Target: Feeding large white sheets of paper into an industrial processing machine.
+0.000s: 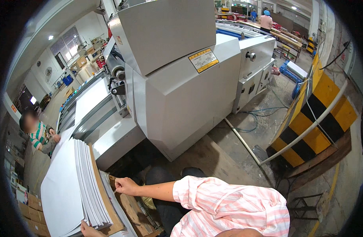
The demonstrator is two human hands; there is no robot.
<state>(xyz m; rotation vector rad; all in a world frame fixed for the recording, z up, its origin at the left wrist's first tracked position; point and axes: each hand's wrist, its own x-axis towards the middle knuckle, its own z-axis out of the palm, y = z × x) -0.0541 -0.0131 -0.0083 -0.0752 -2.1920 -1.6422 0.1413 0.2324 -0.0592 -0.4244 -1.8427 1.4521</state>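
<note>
A tall stack of large white sheets (61, 185) stands at the lower left, its layers fanned along the near side. Brown cardboard (100, 189) lies along that side. At the stack's near corner my left hand (90, 230) pinches the edges of the sheets; the lower picture edge cuts off most of it. My right hand (127, 186) is just beyond the cardboard's side, with its fingers curled closed. Whatever it may hold at its fingertips is too small to make out. Below it is a wooden pallet (136, 211).
A big grey machine (189, 98) fills the middle, with a feed table (90, 98) on its left. Another person (41, 136) stands across the stack, a hand by the sheets. At right are a yellow-black striped block (315, 118), a white pipe (242, 140) and hoses (254, 118).
</note>
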